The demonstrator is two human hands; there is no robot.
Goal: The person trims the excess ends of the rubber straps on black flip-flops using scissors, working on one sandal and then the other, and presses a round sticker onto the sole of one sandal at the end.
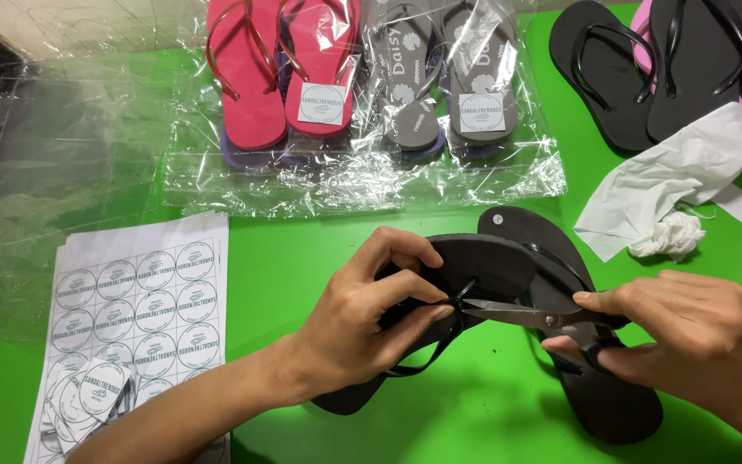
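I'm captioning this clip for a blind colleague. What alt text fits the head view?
Two bare hands work on a black flip-flop over a green table: the left hand pinches its strap while the right hand holds scissors at it. Bagged pink and grey flip-flops, a sticker sheet and crumpled tissue lie around.

On the green desk (302, 249) lie bagged pink flip-flops (281, 73) and grey flip-flops (448, 77), a sheet of round stickers (135, 301), crumpled white paper (672, 185), loose black flip-flops (646, 69), and empty clear bags (53, 163).
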